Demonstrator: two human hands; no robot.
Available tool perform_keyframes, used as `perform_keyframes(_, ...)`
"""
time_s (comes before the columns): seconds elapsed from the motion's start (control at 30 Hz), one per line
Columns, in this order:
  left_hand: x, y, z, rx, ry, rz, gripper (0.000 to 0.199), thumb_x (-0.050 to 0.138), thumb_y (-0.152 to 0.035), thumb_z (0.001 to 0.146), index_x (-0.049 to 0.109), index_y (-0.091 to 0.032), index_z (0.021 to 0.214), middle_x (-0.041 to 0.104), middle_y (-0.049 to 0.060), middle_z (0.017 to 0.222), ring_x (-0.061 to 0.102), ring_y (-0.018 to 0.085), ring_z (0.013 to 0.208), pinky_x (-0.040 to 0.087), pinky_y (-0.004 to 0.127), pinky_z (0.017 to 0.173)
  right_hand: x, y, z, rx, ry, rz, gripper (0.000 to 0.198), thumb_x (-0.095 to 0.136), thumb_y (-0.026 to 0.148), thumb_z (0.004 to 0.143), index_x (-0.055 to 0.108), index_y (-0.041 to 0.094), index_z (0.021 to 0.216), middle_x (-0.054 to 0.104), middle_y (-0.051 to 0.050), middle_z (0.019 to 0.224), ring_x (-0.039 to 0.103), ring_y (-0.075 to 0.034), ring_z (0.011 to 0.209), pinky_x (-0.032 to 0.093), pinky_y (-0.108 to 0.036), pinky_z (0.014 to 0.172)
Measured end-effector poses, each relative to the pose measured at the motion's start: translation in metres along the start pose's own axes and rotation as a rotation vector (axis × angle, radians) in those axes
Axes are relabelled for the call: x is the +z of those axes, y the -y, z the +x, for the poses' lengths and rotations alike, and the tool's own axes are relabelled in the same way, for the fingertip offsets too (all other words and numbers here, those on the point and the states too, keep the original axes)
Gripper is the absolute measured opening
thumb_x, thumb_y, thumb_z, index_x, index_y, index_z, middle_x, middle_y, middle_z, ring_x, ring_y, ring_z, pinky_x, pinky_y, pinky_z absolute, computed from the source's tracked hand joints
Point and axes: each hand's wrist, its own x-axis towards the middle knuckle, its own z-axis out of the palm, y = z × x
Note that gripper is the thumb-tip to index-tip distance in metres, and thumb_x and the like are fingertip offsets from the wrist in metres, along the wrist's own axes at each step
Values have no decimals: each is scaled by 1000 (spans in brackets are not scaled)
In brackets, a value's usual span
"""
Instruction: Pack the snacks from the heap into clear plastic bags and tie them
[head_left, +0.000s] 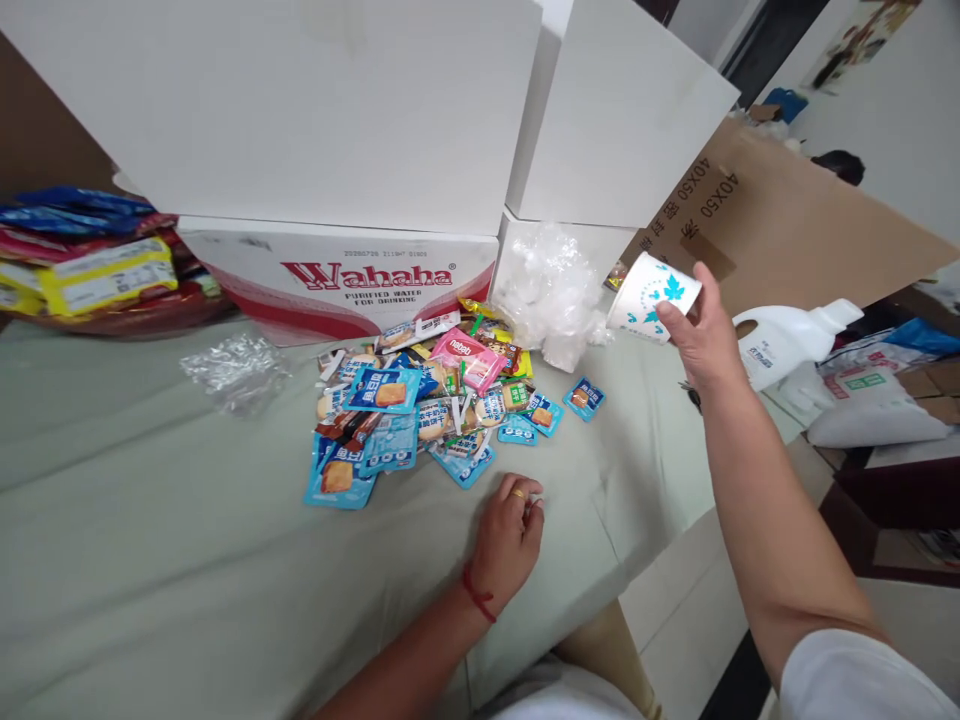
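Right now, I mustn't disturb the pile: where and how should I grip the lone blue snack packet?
Probably pinch the lone blue snack packet by its right edge, from the right: it lies flat, with the snack pile to its left.

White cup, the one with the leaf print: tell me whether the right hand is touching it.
Touching. The head view shows the right hand gripping the white cup, its thumb pressed against the printed side.
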Motion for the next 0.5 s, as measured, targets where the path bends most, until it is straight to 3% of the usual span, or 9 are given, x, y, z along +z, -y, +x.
perform_keyframes(0.1, 0, 1, 2, -82, -46, -97, 19, 53, -29, 95, 63, -20, 108, 69, 8, 99, 68, 21, 86, 58, 37, 78, 0, -4, -46, 239, -121, 395, 80, 64, 73, 87, 40, 37, 154, 49, -8, 159, 56, -35, 137, 57, -60, 98)
perform_keyframes(0.2, 1, 4, 3, -168, -44, -231, 28, 55, -38, 96, 61, -19, 116, 69, 8, 100, 70, 20, 87, 59, 35, 79, 8, -10, -105, 416, -76, 691, 72, 44, 83, 90, 54, 35, 143, 59, -8, 150, 60, -34, 132, 58, -60, 96)
perform_keyframes(0.37, -3, 4, 0, -178, 9, -452, 44, 48, -51, 101, 50, -21, 134, 63, 9, 113, 63, 13, 75, 55, 28, 65, 29, -20, -194, 745, -46, 845, 63, 52, 81, 87, 69, 32, 124, 73, -7, 130, 63, -34, 131, 54, -58, 104)
perform_keyframes(0.5, -6, 1, -1, -118, 118, -521, 60, 52, -60, 97, 45, -20, 142, 63, 10, 114, 57, 11, 66, 51, 26, 60, 58, -19, -223, 955, 76, 926, 64, 58, 81, 82, 73, 26, 111, 80, -9, 108, 67, -36, 124, 54, -55, 104)
